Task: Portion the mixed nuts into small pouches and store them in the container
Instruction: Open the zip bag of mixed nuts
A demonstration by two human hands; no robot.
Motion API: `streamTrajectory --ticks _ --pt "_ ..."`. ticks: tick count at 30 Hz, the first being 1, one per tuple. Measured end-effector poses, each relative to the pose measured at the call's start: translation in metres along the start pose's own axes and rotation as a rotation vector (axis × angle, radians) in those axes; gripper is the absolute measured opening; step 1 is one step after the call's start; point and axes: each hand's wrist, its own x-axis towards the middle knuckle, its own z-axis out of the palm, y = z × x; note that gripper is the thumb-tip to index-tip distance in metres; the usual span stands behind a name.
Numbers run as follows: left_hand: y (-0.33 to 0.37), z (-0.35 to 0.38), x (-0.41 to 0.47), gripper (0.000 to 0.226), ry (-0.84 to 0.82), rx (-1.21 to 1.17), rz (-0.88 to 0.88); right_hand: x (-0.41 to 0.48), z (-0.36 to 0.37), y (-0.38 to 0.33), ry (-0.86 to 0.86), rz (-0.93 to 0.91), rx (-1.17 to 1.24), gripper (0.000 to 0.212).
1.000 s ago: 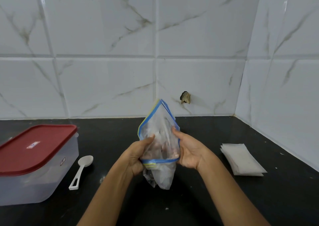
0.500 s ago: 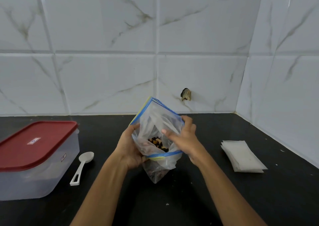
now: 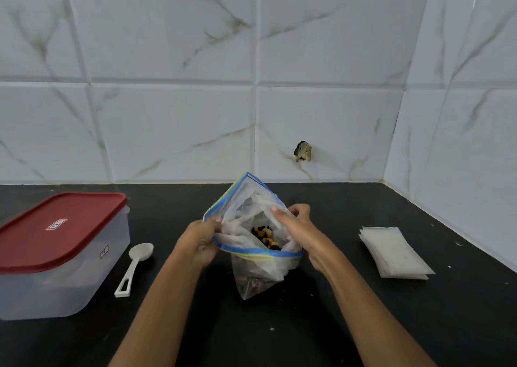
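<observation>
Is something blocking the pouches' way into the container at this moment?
Yes. The red lid sits closed on the container at the left, so it must come off first. Between the pouches at the right and the container are the bag of nuts, gripped by the left hand and right hand, and the spoon.

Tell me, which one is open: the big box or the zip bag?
The zip bag: its blue-edged mouth gapes and nuts show inside. The box has its red lid on.

The zip bag (image 3: 253, 226) mouth now gapes wider at frame center, pulled apart by both hands, exposing mixed nuts (image 3: 265, 236).
</observation>
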Motion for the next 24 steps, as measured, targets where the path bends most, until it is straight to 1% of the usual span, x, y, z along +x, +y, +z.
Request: streamTrajectory --ticks 1,2,4,5,7,8,10,11,12,13,15,17,19,20,21,22,24 --pt "-0.001 0.002 -0.003 0.024 -0.029 -0.052 -0.049 0.002 0.001 0.002 -0.006 -0.057 -0.068 0.029" --pt "0.0 0.004 -0.006 0.026 -0.055 -0.089 -0.081 0.004 0.002 0.004 0.026 -0.097 -0.107 0.025" --pt "0.006 0.006 -0.015 0.024 -0.166 -0.123 -0.102 0.008 0.005 0.007 0.119 -0.102 -0.064 0.029" --pt "0.01 0.006 -0.02 0.022 -0.241 -0.109 -0.094 0.008 0.006 0.008 0.152 -0.057 0.025 0.032" --pt "0.013 0.005 -0.026 0.024 -0.323 0.044 -0.059 0.008 0.006 0.006 0.162 0.097 0.298 0.039" --pt "0.011 0.005 -0.027 0.027 -0.309 0.153 -0.022 0.007 0.006 0.005 0.147 0.155 0.443 0.042" --pt "0.004 0.007 -0.023 0.028 -0.183 0.318 0.124 0.002 0.006 -0.001 0.089 0.18 0.724 0.039" --pt "0.002 0.009 -0.021 0.02 -0.129 0.322 0.209 0.001 0.007 -0.005 0.034 0.165 0.851 0.037" --pt "0.002 0.011 -0.022 0.011 -0.103 0.272 0.268 -0.001 0.008 -0.008 -0.026 0.14 0.936 0.036" --pt "0.002 0.013 -0.021 0.008 -0.093 0.185 0.302 -0.002 0.009 -0.01 -0.073 0.113 0.967 0.036" --pt "0.003 0.015 -0.021 0.013 -0.102 0.019 0.262 -0.002 0.008 -0.009 -0.112 0.133 0.935 0.035" --pt "0.002 0.014 -0.023 0.01 -0.106 -0.072 0.111 -0.002 0.007 -0.006 -0.158 0.141 0.835 0.032" --pt "0.002 0.012 -0.025 0.013 -0.119 -0.118 -0.027 0.0 0.004 -0.007 -0.209 0.046 0.712 0.029" --pt "0.004 0.012 -0.025 0.015 -0.129 -0.114 -0.057 0.0 0.003 -0.007 -0.199 -0.008 0.627 0.034" --pt "0.005 0.011 -0.025 0.015 -0.132 -0.102 -0.073 0.0 0.002 -0.007 -0.158 -0.063 0.51 0.039" --pt "0.007 0.01 -0.024 0.014 -0.138 -0.092 -0.086 -0.001 0.003 -0.007 -0.097 -0.117 0.378 0.038" --pt "0.008 0.005 -0.024 0.009 -0.175 -0.05 -0.096 0.0 0.006 -0.003 0.06 -0.227 0.155 0.018"
